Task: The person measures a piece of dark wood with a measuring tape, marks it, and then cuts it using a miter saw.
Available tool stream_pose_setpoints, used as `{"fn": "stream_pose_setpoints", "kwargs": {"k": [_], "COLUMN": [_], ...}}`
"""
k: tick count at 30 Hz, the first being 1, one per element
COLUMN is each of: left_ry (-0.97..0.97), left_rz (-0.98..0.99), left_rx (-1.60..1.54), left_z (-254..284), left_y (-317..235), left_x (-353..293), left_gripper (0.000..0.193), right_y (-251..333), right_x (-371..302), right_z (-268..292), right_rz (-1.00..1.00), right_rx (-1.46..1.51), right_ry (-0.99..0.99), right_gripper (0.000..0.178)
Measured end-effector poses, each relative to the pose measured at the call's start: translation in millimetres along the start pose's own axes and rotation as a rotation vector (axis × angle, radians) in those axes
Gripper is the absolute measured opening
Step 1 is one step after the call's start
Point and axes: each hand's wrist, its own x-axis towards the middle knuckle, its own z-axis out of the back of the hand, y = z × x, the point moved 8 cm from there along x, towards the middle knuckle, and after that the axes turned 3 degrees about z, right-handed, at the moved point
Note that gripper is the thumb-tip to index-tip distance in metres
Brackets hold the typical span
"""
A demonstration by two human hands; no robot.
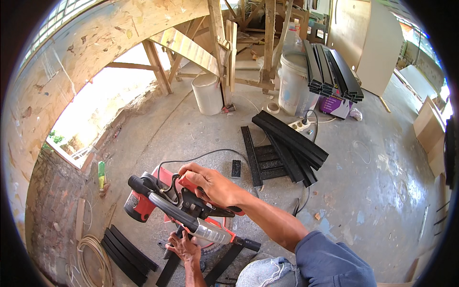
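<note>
A red and black miter saw [191, 210] stands on the concrete floor in front of me. My right hand [203, 182] is closed around its red handle at the top. Below the saw head, my left hand [185, 248] presses on a black profile strip [168, 272] by the saw's base, with its fingers bent over it. The saw head partly hides where the strip meets the blade. Another black strip [224, 264] lies slantwise to the right of that hand. A short black offcut [236, 168] rests on the floor beyond the saw.
Several black strips are stacked crosswise [287, 148] ahead right, near a white power strip [300, 125]. More strips [126, 256] and a coiled hose [93, 256] lie at left. Buckets [208, 93], a purple box [334, 106] and timber posts [268, 43] stand farther back. A black cable [210, 153] crosses the floor.
</note>
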Motion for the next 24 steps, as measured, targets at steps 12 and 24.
{"fn": "stream_pose_setpoints", "kwargs": {"k": [12, 24], "left_ry": [0.027, 0.022], "left_rz": [0.003, 0.016], "left_rx": [0.018, -0.015], "left_z": [5.3, 4.5], "left_y": [-2.5, -2.5], "left_x": [-1.3, -1.2], "left_gripper": [0.073, 0.071], "right_y": [-3.7, -7.9], "right_x": [-2.2, -3.5], "right_z": [0.7, 0.8], "right_rz": [-0.018, -0.031], "right_rx": [-0.001, 0.032], "right_ry": [-0.005, -0.005], "right_gripper": [0.051, 0.048]}}
